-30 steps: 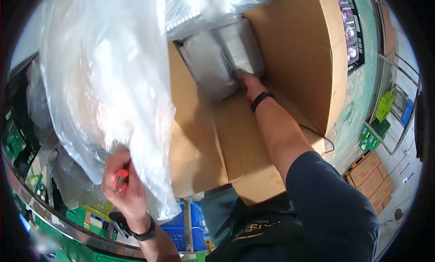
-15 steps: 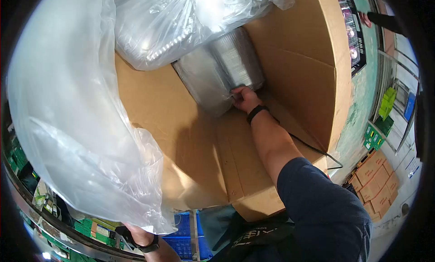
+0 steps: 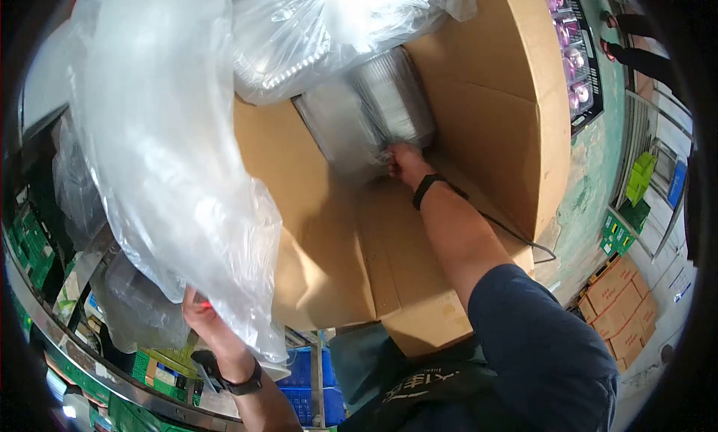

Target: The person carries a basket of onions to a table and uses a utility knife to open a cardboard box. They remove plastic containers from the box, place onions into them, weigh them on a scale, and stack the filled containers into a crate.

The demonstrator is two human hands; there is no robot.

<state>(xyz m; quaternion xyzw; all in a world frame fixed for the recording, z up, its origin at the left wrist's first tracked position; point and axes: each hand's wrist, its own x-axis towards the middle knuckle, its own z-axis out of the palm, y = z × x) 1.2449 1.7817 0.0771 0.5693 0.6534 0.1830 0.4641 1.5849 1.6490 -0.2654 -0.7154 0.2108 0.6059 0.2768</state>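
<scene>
My right hand (image 3: 406,163) reaches deep into a large cardboard box (image 3: 486,96), its fingers closed on the plastic wrap of a bagged stack of clear plastic trays (image 3: 396,96). On the left, my left hand (image 3: 213,331) is curled at the lower edge of a big translucent plastic bag (image 3: 164,155) that hangs over the box's side. A small red spot shows at its fingers; I cannot make out what it is. Another clear bag (image 3: 344,36) of trays lies on top, at the far end of the box. Both wrists wear black bands.
A black crate of purple produce in clear packs (image 3: 572,58) stands beyond the box on the right. Stacked cartons (image 3: 617,305) and a green basket (image 3: 639,178) are at far right. A metal rail (image 3: 97,365) curves at lower left, near blue crates (image 3: 299,387). A person's legs (image 3: 636,43) show at upper right.
My left hand has risen and come out more from behind the big plastic bag, which has shifted right. My right hand stays at the tray stack, fingers closed more tightly.
</scene>
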